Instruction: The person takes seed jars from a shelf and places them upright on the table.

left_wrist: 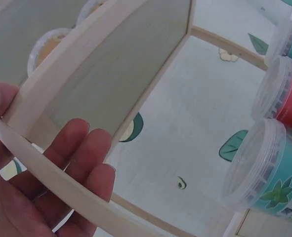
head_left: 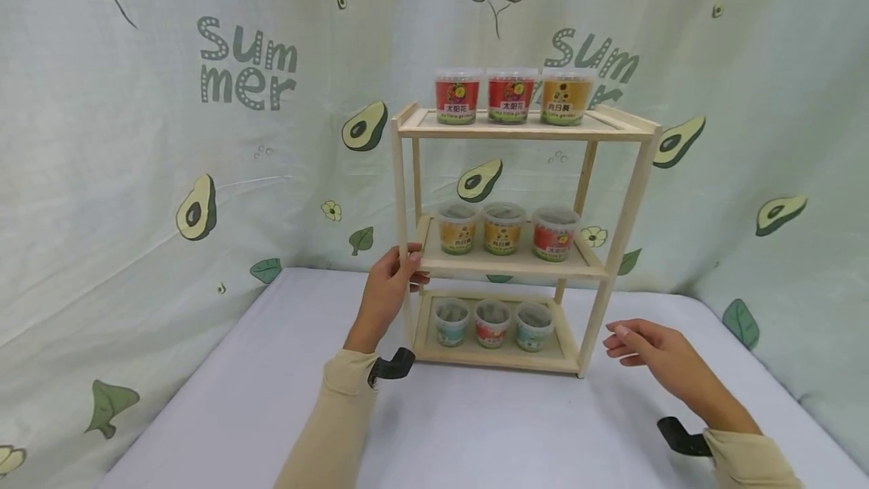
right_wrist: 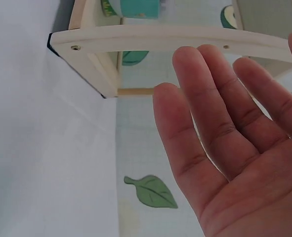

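Note:
A three-tier wooden shelf [head_left: 502, 266] stands on the white table, with three plastic tubs on each tier. My left hand [head_left: 392, 281] grips its left front post at the middle tier; in the left wrist view the thumb and fingers [left_wrist: 97, 155] lie on either side of the post [left_wrist: 62, 182]. To the right of the shelf, my right hand [head_left: 655, 357] hovers just off the right front post [head_left: 621, 247], holding nothing. Its fingers [right_wrist: 205, 98] are extended in the right wrist view. Red and yellow tubs [head_left: 511, 96] sit on top, yellow and red tubs [head_left: 501, 231] midway, blue and red tubs [head_left: 492, 325] below.
The white table [head_left: 475, 429] extends around the shelf. Behind it hangs a pale curtain [head_left: 271, 142] printed with avocados, leaves and lettering. A black strap mount is on each wrist, over beige sleeves [head_left: 333, 421].

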A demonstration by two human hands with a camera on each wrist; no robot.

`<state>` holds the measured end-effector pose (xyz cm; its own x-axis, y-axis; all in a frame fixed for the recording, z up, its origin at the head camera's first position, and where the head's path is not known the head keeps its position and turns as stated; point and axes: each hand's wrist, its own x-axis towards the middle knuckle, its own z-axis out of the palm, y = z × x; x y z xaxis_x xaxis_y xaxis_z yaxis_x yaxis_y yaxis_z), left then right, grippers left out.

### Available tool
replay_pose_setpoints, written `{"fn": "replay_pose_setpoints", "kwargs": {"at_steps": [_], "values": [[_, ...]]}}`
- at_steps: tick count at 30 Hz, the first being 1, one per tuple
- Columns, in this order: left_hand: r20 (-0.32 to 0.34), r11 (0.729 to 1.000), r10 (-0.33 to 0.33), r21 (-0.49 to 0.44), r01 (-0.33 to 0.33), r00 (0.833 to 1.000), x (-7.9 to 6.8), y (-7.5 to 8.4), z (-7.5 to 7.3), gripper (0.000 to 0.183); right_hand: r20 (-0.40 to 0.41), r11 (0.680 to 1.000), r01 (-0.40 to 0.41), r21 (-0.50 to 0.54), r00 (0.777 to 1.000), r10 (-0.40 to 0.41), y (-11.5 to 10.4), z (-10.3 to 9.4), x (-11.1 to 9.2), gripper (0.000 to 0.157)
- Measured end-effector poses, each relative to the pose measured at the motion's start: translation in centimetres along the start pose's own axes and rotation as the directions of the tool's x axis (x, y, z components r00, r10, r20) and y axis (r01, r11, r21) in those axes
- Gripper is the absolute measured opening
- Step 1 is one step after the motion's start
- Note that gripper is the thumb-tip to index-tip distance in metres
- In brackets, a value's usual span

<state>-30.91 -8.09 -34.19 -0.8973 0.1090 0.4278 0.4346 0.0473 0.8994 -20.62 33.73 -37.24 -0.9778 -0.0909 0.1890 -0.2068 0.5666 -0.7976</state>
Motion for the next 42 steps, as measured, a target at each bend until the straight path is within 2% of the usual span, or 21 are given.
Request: {"fn": "replay_pose_setpoints", "kwargs": {"at_steps": [6,8,13,18,21,25,28,29,33,35,38,42], "values": [[0.000,1.000,-0.014,-0.003,0.014,1.000,-1.2,2.4,-0.4,0.037,0.002,0.991,0.036,0.126,0.999,-0.036,-0.6,0.3,1.1,0.045],[-0.021,1.000,-0.012,-0.009,0.012,1.000,-1.3,2.1,-0.4,0.034,-0.004,0.987,0.048,0.153,0.999,-0.048,-0.9,0.2,1.3,0.047],[-0.057,0.999,0.003,-0.034,-0.005,0.998,-0.4,-0.7,0.4,0.033,-0.041,0.980,0.099,0.174,0.995,-0.093,-1.7,-1.4,1.3,0.048],[-0.039,0.999,-0.004,-0.042,0.002,0.999,-0.6,-0.8,0.9,0.037,-0.076,0.977,0.142,0.158,0.988,-0.131,-2.7,-2.9,1.3,0.044],[-0.032,0.999,-0.007,-0.040,0.006,0.999,-0.6,-1.0,0.8,0.040,-0.096,0.960,0.187,0.210,0.981,-0.170,-3.4,-3.6,1.5,0.039],[-0.028,0.999,-0.005,-0.039,0.004,1.000,-0.6,-1.2,0.6,0.042,-0.109,0.898,0.258,0.358,0.966,-0.234,-4.5,-4.6,1.9,0.035],[-0.019,0.999,0.005,-0.043,-0.006,1.000,-0.5,-1.3,0.6,0.039,-0.111,0.878,0.278,0.389,0.961,-0.255,-5.5,-5.4,2.3,0.036],[-0.014,0.999,0.011,-0.043,-0.012,1.000,-0.5,-1.4,0.6,0.038,-0.115,0.882,0.277,0.382,0.961,-0.252,-5.9,-5.7,2.5,0.037],[0.003,0.998,0.038,-0.056,-0.038,0.999,-0.4,-1.5,1.0,0.038,-0.163,0.942,0.242,0.232,0.965,-0.208,-7.7,-6.7,3.1,0.045],[-0.001,0.996,0.046,-0.072,-0.046,0.999,-0.3,-1.6,1.3,0.039,-0.186,0.957,0.220,0.192,0.965,-0.184,-8.6,-7.3,3.5,0.047],[-0.010,0.994,0.059,-0.089,-0.059,0.998,-0.1,-1.6,1.5,0.041,-0.189,0.944,0.227,0.241,0.965,-0.183,-9.9,-8.3,4.2,0.045],[-0.013,0.993,0.067,-0.092,-0.068,0.998,0.2,-1.5,1.7,0.041,-0.172,0.902,0.253,0.350,0.964,-0.204,-11.3,-9.6,4.7,0.040]]}}
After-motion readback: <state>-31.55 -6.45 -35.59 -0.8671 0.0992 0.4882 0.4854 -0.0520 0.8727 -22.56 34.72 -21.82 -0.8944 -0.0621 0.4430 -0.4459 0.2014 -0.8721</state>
